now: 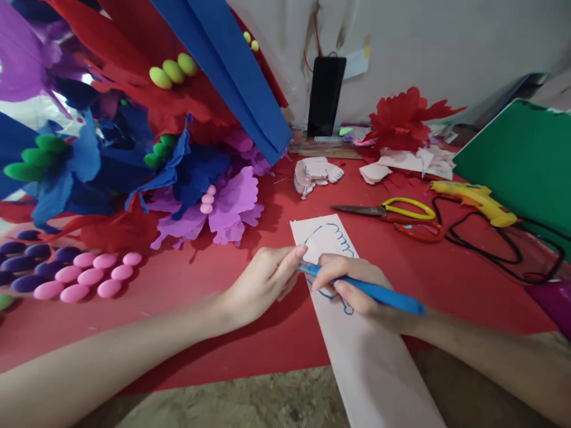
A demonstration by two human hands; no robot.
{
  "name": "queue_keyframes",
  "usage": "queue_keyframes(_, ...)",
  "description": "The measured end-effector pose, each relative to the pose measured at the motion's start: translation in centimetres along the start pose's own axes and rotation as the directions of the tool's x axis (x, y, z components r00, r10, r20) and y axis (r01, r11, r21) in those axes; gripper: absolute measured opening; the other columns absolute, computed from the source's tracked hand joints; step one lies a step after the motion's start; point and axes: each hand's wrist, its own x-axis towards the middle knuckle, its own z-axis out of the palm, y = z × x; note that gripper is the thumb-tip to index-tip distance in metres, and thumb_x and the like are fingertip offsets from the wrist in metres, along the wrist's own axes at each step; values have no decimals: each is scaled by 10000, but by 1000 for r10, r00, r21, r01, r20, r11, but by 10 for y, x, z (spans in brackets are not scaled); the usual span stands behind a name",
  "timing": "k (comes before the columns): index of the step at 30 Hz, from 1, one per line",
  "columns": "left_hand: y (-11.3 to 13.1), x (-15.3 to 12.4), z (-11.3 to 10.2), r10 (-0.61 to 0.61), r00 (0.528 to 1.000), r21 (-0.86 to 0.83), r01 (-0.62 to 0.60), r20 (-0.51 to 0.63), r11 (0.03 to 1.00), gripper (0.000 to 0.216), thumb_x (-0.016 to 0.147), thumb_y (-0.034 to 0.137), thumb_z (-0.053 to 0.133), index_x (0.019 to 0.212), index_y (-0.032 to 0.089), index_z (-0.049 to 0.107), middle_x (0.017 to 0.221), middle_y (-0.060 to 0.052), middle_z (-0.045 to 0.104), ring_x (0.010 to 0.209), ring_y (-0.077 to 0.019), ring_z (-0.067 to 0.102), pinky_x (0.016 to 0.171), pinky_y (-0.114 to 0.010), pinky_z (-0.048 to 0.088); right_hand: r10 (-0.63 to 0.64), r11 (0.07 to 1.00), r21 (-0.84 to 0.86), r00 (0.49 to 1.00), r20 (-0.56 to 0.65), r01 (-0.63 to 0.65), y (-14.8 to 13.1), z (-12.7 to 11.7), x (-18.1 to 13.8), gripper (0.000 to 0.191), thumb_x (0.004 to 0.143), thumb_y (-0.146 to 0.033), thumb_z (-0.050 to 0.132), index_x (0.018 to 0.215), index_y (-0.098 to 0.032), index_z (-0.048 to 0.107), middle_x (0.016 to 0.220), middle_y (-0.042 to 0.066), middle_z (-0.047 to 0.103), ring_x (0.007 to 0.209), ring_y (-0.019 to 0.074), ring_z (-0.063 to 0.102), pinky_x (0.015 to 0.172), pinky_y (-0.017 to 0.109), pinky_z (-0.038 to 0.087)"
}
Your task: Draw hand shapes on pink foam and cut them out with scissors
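My right hand (357,282) grips a blue pen (383,294), slanted with its front end toward the left. Closed in a pinch, my left hand (267,270) meets that front end; its fingers hide the tip, so I cannot tell whether a cap is there. Under both hands lies a long pale pink paper strip (375,368), hanging past the table's near edge. A blue outline (343,238) with a scalloped side and a small curled end is drawn on its far part; my right hand covers its middle.
On the red tabletop (200,339) lie scissors (388,211), a yellow glue gun (477,199) with black cord, and cut paper shapes (314,175). Paper flowers (236,202) and pink oval pieces (91,276) crowd the left. A phone (327,95) leans against the wall; a green board (521,160) stands right.
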Motion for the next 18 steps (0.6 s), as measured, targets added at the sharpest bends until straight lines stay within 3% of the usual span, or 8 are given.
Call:
queue_keyframes(2, 0, 2, -1, 19, 1000, -15, -20, -22, 1000, 421, 900, 393, 223, 553, 199, 363, 451, 49, 370, 424, -83, 360, 469, -222, 315, 65, 998, 25, 990, -127, -62, -2, -8, 4, 207, 798, -113, 374, 767, -222, 548, 562, -36, 454, 474, 76, 411, 437, 203, 330)
queue_keyframes(5, 0, 4, -1, 93, 989, 75, -85, -113, 994, 344, 910, 324, 239, 638, 192, 403, 541, 39, 423, 498, -93, 415, 522, -218, 362, 98, 990, -58, 923, -372, -128, 3, -29, 18, 171, 842, -221, 395, 796, -208, 560, 535, -34, 439, 469, 87, 404, 440, 214, 320)
queue_keyframes(7, -1, 3, 1, 220, 975, 225, -205, -43, 953, 250, 892, 215, 305, 694, 179, 452, 643, 13, 520, 594, -101, 491, 586, -215, 404, 81, 914, -349, 935, -345, -208, 15, -43, 33, 151, 834, -259, 429, 853, -194, 565, 611, -18, 499, 518, 95, 443, 476, 220, 338)
queue_keyframes(9, -3, 1, 2, 360, 923, 328, -384, 134, 863, 198, 853, 108, 342, 783, 154, 522, 800, -32, 617, 750, -123, 562, 703, -233, 442, 94, 755, -626, 976, -195, -197, 33, -54, 49, 200, 813, -227, 434, 958, -166, 557, 783, 22, 588, 617, 117, 520, 588, 248, 401)
queue_keyframes(12, -7, -1, 3, 455, 834, 374, -548, 311, 748, 302, 795, 3, 330, 931, 103, 580, 962, -94, 650, 926, -162, 577, 841, -284, 450, 145, 685, -705, 983, -112, -182, 59, -58, 73, 268, 734, -135, 478, 978, -166, 585, 946, 57, 620, 784, 187, 569, 643, 278, 401)
queue_keyframes(18, -15, 1, 0, 457, 791, 419, -606, 408, 676, 401, 793, -51, 270, 918, 75, 629, 1021, -132, 652, 986, -171, 577, 871, -281, 469, 236, 614, -739, 958, -164, -278, 77, -51, 107, 545, 720, -50, 422, 1255, -157, 436, 1081, 115, 570, 952, 257, 530, 737, 340, 395)
